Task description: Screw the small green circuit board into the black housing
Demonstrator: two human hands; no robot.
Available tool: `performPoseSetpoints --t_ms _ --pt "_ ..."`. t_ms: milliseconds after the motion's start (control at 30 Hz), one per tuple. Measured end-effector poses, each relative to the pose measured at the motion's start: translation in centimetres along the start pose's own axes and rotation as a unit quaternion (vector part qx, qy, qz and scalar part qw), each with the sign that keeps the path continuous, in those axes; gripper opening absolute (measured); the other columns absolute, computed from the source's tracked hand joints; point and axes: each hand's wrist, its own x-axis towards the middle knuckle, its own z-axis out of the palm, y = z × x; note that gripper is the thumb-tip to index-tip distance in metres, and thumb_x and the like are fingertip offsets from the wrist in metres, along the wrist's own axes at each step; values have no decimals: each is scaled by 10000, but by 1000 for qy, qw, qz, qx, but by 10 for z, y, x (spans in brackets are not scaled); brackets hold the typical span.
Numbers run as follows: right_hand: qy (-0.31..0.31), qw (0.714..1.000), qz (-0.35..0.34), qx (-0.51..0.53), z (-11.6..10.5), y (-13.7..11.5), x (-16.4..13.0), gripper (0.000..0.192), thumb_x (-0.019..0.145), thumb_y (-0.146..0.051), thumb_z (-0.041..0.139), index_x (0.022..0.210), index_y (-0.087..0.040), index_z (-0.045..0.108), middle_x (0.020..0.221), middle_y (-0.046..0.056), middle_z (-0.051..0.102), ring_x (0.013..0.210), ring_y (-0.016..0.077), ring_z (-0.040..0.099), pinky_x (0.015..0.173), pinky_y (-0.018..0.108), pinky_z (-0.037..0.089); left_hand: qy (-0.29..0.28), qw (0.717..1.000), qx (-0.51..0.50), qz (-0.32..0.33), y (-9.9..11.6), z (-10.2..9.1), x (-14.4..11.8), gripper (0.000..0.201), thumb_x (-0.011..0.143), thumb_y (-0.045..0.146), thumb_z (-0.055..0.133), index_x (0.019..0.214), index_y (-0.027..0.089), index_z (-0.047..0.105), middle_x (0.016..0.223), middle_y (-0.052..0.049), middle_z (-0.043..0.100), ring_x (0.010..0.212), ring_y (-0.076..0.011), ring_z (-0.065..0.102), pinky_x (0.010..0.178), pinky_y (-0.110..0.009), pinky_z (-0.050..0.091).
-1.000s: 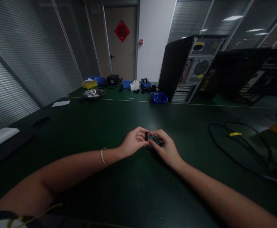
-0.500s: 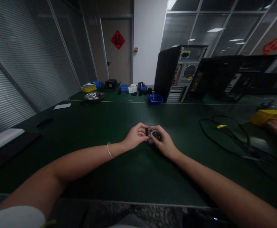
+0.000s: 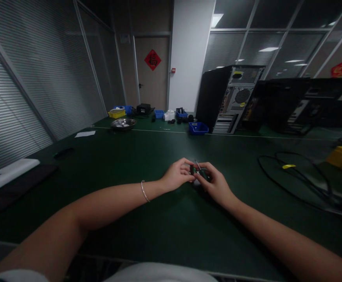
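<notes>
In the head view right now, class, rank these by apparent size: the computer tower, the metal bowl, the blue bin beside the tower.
1. computer tower, clearly largest.
2. metal bowl.
3. blue bin, slightly smaller than the bowl; both sit far back, so that order is unsure.

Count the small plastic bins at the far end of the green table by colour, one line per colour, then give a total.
Blue bins: 4, one near the computer tower, one beside the white object, one behind it, one behind the yellow bin
Yellow bins: 1
Total: 5 bins. Some are small and dim, so the blue count is a best reading.
</notes>
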Motion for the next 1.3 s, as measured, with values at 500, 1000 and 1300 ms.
performPoseSetpoints --t_ms 500,1000,1300 --pt "19 992 -79 -92 4 12 6 178 857 -185 581 1031 -205 610 934 51 606 854 207 578 735 321 449 8 999 32 38 -5 -4 3 399 680 56 722 1034 131 552 841 -35 650 694 -121 647 670 -268 509" --pt "-17 989 -138 -45 28 11 38 142 856 -171 589 988 -208 623 948 47 592 893 198 576 776 311 457 54 998 0 -19 1 -41 3 343 743 263 736 997 124 551 836 -70 705 669 -143 675 666 -295 538" --pt "-23 997 -78 0 31 23 46 309 828 -216 611 1136 -228 606 1077 54 623 1006 219 578 887 369 449 119 993 0 -21 3 -60 2 329 748 213 734 1018 111 576 834 -97 733 636 -137 685 651 -270 529"
